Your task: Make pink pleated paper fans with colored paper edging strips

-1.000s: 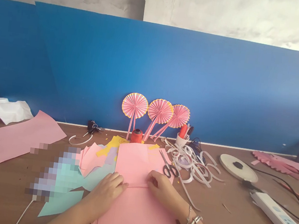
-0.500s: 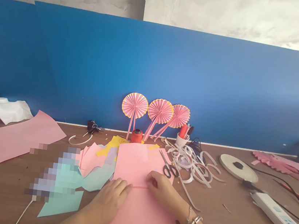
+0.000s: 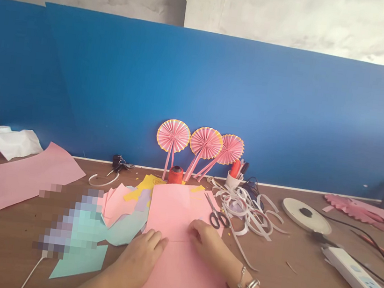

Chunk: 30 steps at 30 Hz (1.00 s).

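My left hand rests on the left edge of a pink paper sheet, its fingers close together and bent over the edge. On the right side of the paper, my right hand has its fingers curled, with thumb and fingertips at a crosswise line between the two hands. Beyond that line lies another pink paper area, reaching toward the back of the table. Black-handled scissors lie on its right part, just beyond my right hand. The undersides of both hands are hidden.
Three pleated pink paper fans lean against the blue partition, near a red spool. Curled white strips, a white reel and a power strip lie right. Teal paper scraps and pink paper lie left.
The narrow pink band at the crosswise line between my hands has flattened into a thin line. My left hand has shifted very slightly; my right hand stays in place.
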Available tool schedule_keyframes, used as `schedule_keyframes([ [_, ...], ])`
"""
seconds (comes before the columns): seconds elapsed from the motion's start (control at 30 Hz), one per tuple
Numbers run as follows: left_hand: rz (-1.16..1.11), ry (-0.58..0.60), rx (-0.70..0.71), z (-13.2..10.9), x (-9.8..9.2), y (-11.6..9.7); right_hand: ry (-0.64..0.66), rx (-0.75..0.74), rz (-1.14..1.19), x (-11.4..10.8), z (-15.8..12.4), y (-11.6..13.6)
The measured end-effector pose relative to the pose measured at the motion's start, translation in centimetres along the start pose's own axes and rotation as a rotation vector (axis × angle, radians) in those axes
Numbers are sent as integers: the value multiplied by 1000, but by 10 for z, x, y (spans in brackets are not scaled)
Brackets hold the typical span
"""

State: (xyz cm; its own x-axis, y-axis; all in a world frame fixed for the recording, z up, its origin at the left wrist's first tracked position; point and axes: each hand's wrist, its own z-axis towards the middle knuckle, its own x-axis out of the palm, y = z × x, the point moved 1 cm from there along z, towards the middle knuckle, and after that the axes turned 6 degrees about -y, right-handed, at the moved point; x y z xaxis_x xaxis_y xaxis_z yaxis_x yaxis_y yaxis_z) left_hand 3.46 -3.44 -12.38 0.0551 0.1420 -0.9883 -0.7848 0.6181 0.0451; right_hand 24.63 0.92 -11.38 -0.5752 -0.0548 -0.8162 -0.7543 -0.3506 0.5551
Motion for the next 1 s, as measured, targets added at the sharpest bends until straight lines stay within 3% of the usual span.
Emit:
schedule_keyframes([
  [0.17, 2, -20, 5, 2, 0, 1, -60, -188, -280, 5, -3, 7],
  [0.33, 41, -28, 4, 2, 2, 1, 46, -406, -414, 18, -10, 26],
  [0.43, 30, -35, -4, 2, 1, 0, 101, -383, -467, 25, -13, 34],
  [0.63, 63, -3, -27, 1, -5, 4, 168, -184, -547, 26, -11, 31],
  [0.83, 42, -1, -67, -2, -8, 11, 206, -190, -598, 20, -7, 22],
  [0.93, 48, -74, -168, -4, -8, 22, 176, -219, -603, 19, -6, 21],
  [1.0, 38, -201, -241, -5, -8, 32, 138, -241, -575, 18, -6, 19],
])
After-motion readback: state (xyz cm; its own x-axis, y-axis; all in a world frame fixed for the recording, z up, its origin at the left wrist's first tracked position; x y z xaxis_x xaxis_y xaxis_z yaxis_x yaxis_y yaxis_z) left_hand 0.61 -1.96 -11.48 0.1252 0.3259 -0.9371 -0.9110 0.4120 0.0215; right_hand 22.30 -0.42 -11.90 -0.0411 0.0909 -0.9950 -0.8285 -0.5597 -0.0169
